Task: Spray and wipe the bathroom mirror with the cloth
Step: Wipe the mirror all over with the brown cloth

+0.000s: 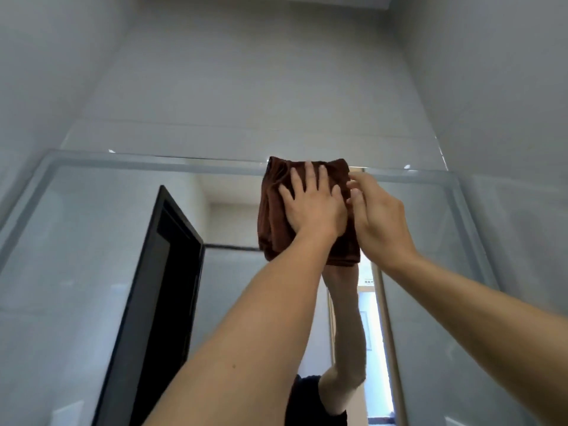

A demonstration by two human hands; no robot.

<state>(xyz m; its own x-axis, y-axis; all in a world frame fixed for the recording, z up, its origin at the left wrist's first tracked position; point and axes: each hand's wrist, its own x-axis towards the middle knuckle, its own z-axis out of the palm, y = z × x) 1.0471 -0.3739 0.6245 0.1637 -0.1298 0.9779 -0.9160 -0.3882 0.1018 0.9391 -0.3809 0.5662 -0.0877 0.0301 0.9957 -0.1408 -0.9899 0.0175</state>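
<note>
A folded dark brown cloth (273, 216) lies flat against the bathroom mirror (92, 241), just under the mirror's top edge. My left hand (313, 207) presses on the cloth with its fingers spread and straight. At the cloth's right edge my right hand (376, 216) has its fingers and thumb curled, pinching the fabric. Both arms reach up from below. No spray bottle is in view.
Grey tiled wall (261, 72) rises above the mirror and on both sides. The mirror reflects a black door frame (166, 287) at the left, my raised arm, and a bright doorway (376, 348) at the lower middle. The mirror's bevelled border (123, 159) runs along the top.
</note>
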